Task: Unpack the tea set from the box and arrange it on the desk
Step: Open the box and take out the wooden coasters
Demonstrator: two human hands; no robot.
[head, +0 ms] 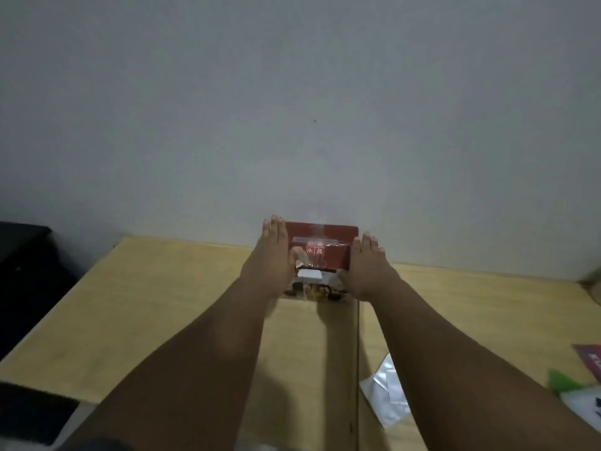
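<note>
A dark red tea set box (335, 252) with a pale label and red characters stands at the far edge of the light wooden desk (156, 307), against the wall. My left hand (271, 258) presses flat on the box's left side. On its right side lies my right hand (366, 265), fingers straight. Together both hands clasp the box between them. The box's front face, low down, shows a white panel and dark printed shapes. No tea set piece is visible outside the box.
A silvery plastic wrapper (387, 392) lies on the desk near my right forearm. A red card (590, 359) and a green-and-white packet (575, 395) sit at the right edge. Dark furniture (26, 271) stands left of the desk. The grey wall rises right behind the box.
</note>
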